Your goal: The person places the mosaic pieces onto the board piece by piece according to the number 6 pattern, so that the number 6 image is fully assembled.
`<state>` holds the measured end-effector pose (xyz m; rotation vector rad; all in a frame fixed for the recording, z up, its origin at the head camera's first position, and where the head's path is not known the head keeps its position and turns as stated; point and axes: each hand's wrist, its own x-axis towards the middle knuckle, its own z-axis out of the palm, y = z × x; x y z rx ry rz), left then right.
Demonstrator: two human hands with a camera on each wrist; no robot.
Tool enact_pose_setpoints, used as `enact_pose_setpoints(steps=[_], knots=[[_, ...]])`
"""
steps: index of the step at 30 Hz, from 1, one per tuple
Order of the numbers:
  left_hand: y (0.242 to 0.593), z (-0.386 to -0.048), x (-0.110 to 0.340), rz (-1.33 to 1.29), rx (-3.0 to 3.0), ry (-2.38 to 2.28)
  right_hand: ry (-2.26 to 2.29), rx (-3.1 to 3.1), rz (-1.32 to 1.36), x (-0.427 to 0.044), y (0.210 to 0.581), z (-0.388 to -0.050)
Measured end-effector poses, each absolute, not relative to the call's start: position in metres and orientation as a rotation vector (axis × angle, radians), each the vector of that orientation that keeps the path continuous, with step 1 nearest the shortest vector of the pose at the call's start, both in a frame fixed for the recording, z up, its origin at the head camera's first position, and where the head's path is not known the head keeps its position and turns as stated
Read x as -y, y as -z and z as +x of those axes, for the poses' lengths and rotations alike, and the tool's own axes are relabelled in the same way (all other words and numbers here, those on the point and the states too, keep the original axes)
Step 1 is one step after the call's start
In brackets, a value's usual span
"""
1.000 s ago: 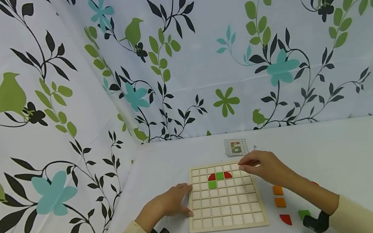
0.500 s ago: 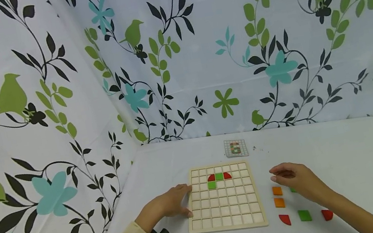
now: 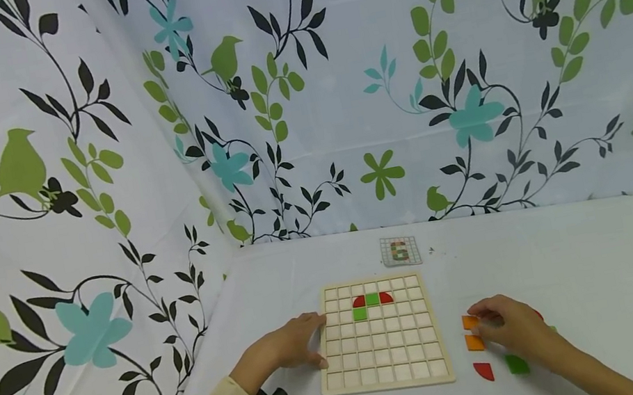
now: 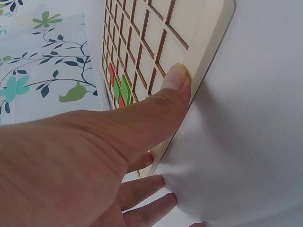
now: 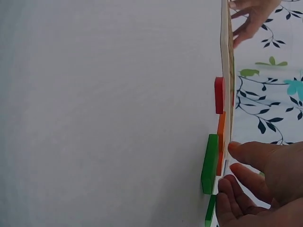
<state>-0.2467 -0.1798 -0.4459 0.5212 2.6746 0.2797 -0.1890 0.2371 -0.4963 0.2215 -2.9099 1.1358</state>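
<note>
A pale wooden grid board (image 3: 383, 359) lies on the table. Near its far side sit two green square tiles (image 3: 360, 314) and two red quarter-round tiles (image 3: 386, 297). My left hand (image 3: 288, 345) touches the board's left edge; in the left wrist view its thumb (image 4: 176, 78) rests on the frame, the other fingers loosely extended beside it. Right of the board, my right hand (image 3: 516, 326) hovers at two orange square tiles (image 3: 474, 342), one nearer than the other. Its thumb and index finger stand apart; contact with an orange tile cannot be made out.
A small pattern card (image 3: 400, 250) lies behind the board. A loose red quarter-round tile (image 3: 483, 371) and a green square tile (image 3: 517, 364) lie in front of the right hand. More red and green pieces are partly hidden by that hand. A printed curtain (image 3: 297, 158) hangs behind the table.
My right hand has moved from the board's far right corner, rightward and then toward me, down to the orange tiles. The left hand and the tiles on the board have stayed put.
</note>
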Motion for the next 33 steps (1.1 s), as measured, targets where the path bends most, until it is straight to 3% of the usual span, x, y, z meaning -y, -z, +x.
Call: enact_pose_setpoints(steps=[33], knots=[[0.444, -0.246, 0.18, 0.534, -2.68, -0.267, -0.936, 2.971, 0.326, -0.226, 0.491, -0.201]])
